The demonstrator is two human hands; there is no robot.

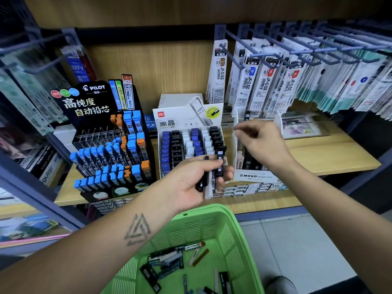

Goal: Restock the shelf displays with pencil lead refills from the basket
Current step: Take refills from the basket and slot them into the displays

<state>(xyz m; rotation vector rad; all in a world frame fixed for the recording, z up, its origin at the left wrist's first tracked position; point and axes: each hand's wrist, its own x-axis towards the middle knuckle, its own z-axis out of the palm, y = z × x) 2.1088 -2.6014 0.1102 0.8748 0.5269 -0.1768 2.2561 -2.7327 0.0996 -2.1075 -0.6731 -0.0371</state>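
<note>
My left hand (198, 177) is palm up in front of the shelf and grips several black pencil lead refill cases (219, 161). Behind it stands a white Deli display box (192, 143) with rows of blue, black and white cases. My right hand (257, 141) hovers over the clear Mono display box (254, 164), fingers curled; whether it pinches anything is blurred. Below, a green basket (237, 234) holds several loose refill cases (167, 262).
A black Pilot display rack (106, 145) with blue and orange capped cases stands to the left. Pen refill packs (265, 81) hang on hooks above right. The wooden shelf (328, 153) extends right, with a grey tiled floor below.
</note>
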